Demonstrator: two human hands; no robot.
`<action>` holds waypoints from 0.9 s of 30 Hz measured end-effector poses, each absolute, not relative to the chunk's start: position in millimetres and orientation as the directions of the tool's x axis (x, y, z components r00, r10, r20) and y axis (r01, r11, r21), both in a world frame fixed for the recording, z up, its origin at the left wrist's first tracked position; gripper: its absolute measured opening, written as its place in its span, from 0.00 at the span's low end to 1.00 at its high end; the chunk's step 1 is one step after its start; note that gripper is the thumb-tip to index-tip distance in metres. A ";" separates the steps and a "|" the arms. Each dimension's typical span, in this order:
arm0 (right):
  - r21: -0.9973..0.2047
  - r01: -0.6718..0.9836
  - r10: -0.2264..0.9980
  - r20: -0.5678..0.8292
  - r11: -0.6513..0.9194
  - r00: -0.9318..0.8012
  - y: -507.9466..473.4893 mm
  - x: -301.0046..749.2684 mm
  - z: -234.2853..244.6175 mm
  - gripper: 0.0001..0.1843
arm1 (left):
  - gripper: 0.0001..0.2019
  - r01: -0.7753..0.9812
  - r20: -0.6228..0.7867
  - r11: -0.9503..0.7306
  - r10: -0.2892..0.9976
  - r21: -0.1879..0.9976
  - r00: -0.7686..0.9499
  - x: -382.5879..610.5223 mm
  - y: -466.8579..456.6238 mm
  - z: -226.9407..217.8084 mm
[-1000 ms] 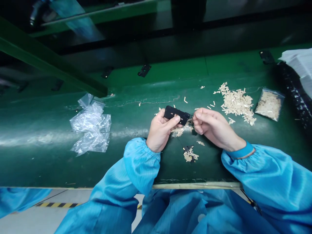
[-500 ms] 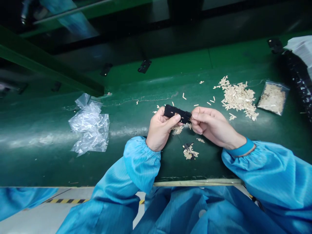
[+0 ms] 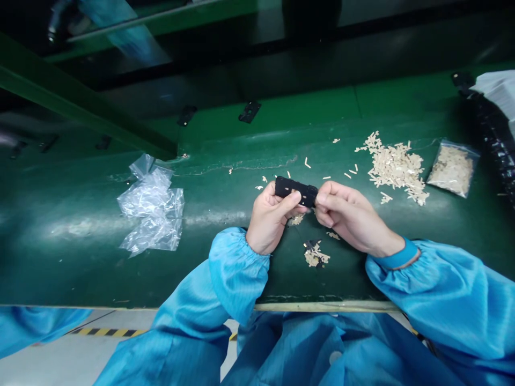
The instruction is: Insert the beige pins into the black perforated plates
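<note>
Compared with a second ago, you've tipped the black plastic part [image 3: 295, 191] nearer to level, with less slope down to the right. Your left hand [image 3: 270, 219] has shifted right, and your right hand [image 3: 348, 217] has edged left, closing the space between them.

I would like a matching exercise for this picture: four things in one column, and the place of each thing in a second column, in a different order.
1. black plate
2. crumpled clear plastic bags
3. loose pile of beige strips
4. filled transparent bag

A. farthest right of these on the green work surface
B. left of both hands
C. held between left hand and right hand
D. just beyond the right hand

Pairs: 1-C, 2-B, 3-D, 4-A
</note>
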State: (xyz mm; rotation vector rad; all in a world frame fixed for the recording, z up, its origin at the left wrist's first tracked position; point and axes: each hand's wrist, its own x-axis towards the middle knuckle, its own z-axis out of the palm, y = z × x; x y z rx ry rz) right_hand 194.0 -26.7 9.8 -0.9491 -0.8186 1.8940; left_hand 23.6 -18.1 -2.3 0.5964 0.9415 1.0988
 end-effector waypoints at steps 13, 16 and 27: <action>-0.743 -0.504 0.890 -0.292 -0.441 -0.350 -23.2 197.5 10.5 0.05 | 0.18 -0.444 -0.360 0.424 0.905 0.789 0.224 21.6 -20.2 -1.7; -0.697 -0.494 0.845 -0.333 -0.520 -0.419 -22.4 200.2 11.5 0.06 | 0.18 -0.359 -0.349 0.410 0.910 0.838 0.223 19.4 -20.6 -2.2; -0.680 -0.369 0.755 -0.438 -0.633 -0.487 -20.2 202.7 12.6 0.17 | 0.19 -0.245 -0.284 0.354 0.918 0.902 0.278 17.3 -17.6 0.0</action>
